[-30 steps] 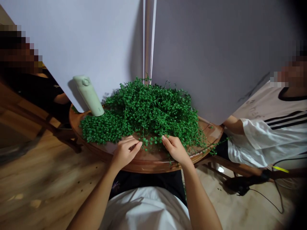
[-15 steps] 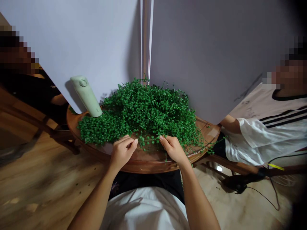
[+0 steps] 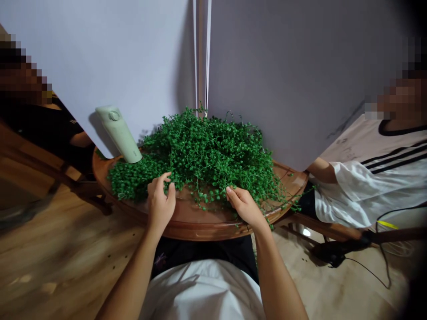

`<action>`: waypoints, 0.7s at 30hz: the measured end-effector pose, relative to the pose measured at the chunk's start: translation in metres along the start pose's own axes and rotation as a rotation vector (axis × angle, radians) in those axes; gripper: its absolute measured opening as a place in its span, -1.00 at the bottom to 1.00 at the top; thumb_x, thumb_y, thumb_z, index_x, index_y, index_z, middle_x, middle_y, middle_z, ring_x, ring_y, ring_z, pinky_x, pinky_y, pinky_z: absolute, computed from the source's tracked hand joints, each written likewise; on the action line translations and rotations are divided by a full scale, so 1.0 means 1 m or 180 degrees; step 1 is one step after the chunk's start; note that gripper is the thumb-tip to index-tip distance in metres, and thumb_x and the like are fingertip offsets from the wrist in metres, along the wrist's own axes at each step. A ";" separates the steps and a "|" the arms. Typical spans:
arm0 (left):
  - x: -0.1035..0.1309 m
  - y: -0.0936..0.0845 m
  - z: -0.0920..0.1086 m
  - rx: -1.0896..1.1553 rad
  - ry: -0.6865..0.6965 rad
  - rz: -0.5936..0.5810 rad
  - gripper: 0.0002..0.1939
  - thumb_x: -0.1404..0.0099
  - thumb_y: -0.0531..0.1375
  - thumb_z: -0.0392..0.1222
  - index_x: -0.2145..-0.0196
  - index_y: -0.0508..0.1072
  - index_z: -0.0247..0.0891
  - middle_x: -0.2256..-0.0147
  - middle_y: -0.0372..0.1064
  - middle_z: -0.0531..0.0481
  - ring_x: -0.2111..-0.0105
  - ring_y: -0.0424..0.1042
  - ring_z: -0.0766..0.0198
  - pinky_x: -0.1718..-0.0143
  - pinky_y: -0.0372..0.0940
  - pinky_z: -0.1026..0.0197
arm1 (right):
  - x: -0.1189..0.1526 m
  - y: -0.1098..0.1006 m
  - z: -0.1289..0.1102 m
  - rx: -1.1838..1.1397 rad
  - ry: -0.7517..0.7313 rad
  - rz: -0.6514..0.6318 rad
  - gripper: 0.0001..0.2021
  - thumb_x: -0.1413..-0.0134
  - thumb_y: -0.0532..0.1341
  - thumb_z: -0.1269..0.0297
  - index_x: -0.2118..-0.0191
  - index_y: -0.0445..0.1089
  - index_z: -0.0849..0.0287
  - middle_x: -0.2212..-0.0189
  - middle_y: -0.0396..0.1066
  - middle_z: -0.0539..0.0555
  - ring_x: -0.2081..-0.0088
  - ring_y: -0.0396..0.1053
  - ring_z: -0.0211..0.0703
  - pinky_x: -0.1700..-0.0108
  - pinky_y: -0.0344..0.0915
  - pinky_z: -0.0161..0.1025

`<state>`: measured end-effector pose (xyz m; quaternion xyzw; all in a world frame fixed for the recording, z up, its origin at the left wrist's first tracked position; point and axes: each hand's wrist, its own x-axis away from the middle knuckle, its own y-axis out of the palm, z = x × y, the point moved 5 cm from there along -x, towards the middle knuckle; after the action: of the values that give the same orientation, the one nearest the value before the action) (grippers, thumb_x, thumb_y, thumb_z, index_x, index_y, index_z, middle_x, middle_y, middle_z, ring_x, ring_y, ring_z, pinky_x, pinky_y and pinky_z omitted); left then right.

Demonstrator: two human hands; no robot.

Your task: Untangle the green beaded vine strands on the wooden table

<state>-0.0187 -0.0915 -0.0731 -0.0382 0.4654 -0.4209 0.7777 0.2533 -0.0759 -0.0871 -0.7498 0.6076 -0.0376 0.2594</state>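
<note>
A large heap of green beaded plant strands covers much of the wooden table in front of me. A lower clump of the same small-leaved greenery lies at its left. My left hand is at the near edge of that clump, its thumb and fingers apart with nothing visible between them. Beside the heap's front edge, my right hand pinches a thin green strand between thumb and forefinger. Part of the strand is hidden among the other stems.
A pale green flask stands tilted in view behind the left clump. White and grey partition boards rise behind the heap. One person in black sits at the left; another in a white striped shirt sits at the right. Black cables hang at lower right.
My left hand has opened and moved left, away from the strand toward the left clump. My right hand has shifted slightly right, still pinching.
</note>
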 end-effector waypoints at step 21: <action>0.018 0.018 0.042 0.0203 0.1295 -0.1442 -0.69 -0.55 -0.03 -0.22 0.33 0.41 -0.21 0.39 0.38 -0.01 0.31 0.36 0.20 0.06 0.28 0.10 | 0.001 0.004 -0.009 0.0289 -0.0081 0.0147 -0.42 -0.40 0.02 -0.14 0.58 0.04 0.12 0.65 0.01 -0.07 0.54 -0.02 -0.27 0.43 -0.10 -0.21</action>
<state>0.0276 -0.1063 -0.0700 -0.0315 0.5777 -0.5970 0.5558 0.2470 -0.0808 -0.0809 -0.7234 0.6190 -0.0496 0.3017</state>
